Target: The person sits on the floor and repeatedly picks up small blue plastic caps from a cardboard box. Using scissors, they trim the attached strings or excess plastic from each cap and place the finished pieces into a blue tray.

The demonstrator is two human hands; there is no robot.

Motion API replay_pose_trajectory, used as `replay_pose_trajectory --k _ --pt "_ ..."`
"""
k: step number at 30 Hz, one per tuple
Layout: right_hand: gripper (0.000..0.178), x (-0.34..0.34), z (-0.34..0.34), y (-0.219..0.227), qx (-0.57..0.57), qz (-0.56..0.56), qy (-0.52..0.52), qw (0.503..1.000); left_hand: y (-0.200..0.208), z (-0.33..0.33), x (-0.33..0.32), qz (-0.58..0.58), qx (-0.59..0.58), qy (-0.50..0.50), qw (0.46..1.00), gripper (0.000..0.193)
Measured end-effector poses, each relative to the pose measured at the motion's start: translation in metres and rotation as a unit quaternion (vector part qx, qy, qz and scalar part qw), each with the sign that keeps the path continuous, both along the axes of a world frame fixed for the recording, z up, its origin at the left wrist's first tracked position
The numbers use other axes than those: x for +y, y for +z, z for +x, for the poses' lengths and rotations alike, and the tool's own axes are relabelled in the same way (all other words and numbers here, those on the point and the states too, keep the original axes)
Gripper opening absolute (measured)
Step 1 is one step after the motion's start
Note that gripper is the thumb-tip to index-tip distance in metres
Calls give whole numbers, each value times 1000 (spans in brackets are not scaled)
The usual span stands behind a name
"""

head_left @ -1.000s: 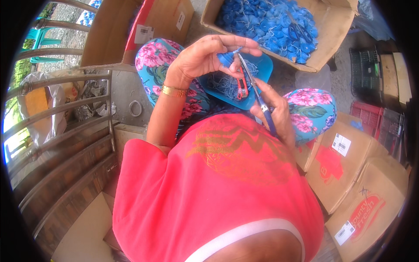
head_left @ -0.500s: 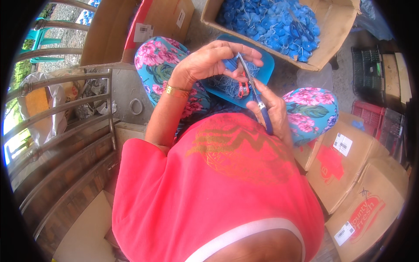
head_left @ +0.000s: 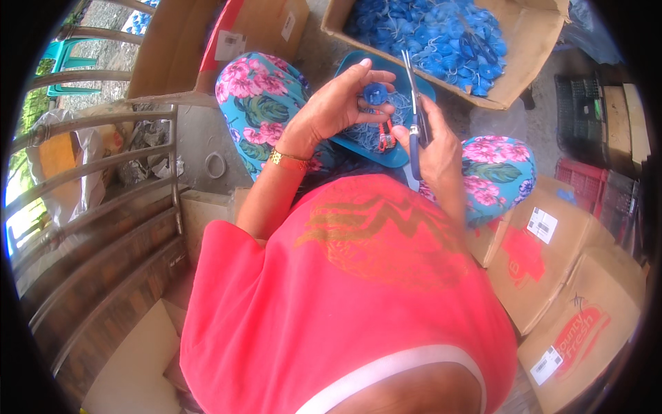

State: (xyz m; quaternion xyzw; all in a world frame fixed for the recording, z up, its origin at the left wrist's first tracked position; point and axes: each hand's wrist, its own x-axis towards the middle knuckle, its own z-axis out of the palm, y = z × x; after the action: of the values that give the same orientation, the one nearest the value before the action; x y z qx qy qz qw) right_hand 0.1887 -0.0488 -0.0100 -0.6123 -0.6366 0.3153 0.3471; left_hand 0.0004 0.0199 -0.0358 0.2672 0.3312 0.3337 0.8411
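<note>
Over my lap, my left hand (head_left: 338, 107) holds a small round blue plastic piece (head_left: 376, 94) at its fingers, palm turned partly up and thumb raised. My right hand (head_left: 440, 141) grips a pair of scissors (head_left: 415, 110) with blue handles; the blades point away from me, just right of the blue piece and apart from it. Beneath both hands sits a blue tray (head_left: 349, 63) with a tangle of thin pale-blue strands (head_left: 400, 110). A small red object (head_left: 386, 136) shows by the tray's near side; its kind is unclear.
Beyond the tray stands an open cardboard box (head_left: 538, 41) heaped with similar blue pieces (head_left: 434, 41). More cardboard boxes (head_left: 545, 262) lie at the right, near a red crate (head_left: 580, 183). A metal-railed bench (head_left: 103, 172) runs along the left.
The scissors have swung more upright and moved away from the blue piece. My left hand has opened somewhat and turned, showing the piece's round face.
</note>
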Motion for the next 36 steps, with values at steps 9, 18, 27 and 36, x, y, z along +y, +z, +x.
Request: replay_pose_trajectory --k 9,18,27,36 --pt "63 11 -20 -6 -117 107 168 973 5 5 -5 43 -38 73 996 42" --pt "25 78 2 -20 -135 -29 61 989 5 -21 -5 -8 14 165 986 37" --pt "71 81 -35 -185 -91 -181 147 968 22 -27 -13 42 -94 105 989 56" --pt "35 79 -33 -141 -71 -156 149 974 22 -28 -14 91 -56 128 986 43"
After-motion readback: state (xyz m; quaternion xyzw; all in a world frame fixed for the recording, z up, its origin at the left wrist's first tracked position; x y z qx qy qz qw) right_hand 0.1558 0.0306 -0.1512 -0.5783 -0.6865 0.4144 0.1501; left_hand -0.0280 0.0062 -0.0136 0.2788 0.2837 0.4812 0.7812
